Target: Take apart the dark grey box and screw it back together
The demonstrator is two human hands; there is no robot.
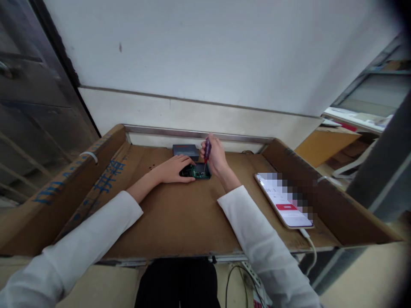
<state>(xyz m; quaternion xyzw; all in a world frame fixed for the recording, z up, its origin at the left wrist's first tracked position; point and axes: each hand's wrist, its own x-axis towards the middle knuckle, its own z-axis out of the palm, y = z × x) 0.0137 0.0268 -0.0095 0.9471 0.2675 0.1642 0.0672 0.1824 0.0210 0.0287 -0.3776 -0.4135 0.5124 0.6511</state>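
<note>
My left hand [177, 169] lies over the left end of a small dark case, with thumb and fingers closed around its sides. Inside that case a green circuit board [199, 173] shows. My right hand [217, 156] grips a screwdriver [207, 149] with a dark red-purple handle, held nearly upright. Its thin shaft points down into the right part of the board; whether the tip sits in a screw is too small to tell. Just behind the case rests a dark grey-blue box-shaped cover [186, 151].
A phone [285, 201] with a white charging cable [308, 244] lies on the right of the cardboard-lined tabletop [180, 222]. Cardboard walls stand left and right. A few tiny dark bits [152, 166], perhaps screws, lie left of my left hand. A white wall [205, 55] rises behind.
</note>
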